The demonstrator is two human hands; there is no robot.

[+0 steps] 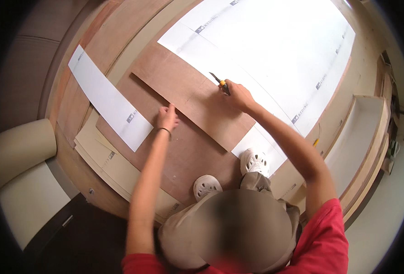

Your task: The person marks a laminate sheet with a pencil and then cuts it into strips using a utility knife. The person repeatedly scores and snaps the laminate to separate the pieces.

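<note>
My right hand [239, 96] is closed round a utility knife [224, 86] with a yellow and black handle. Its dark blade points away to the far left, above a brown wooden board [188, 98]. This board lies across the near part of a large white sheet [275, 50]. At the board's left edge is my left hand [167, 119], its fingers curled and the fingertips meeting that edge. A dark band circles my left wrist. Left of that hand, a narrow white strip [104, 98] lies apart from the large sheet.
Beneath everything lies a reddish-brown panel [188, 160], where my white clogs [255, 162] rest. Tan sheets [99, 155] are layered at its left. A cushioned chair [26, 160] stands at the far left. At right is a shallow wooden-framed tray [355, 132], with a small yellow tool [316, 142] nearby.
</note>
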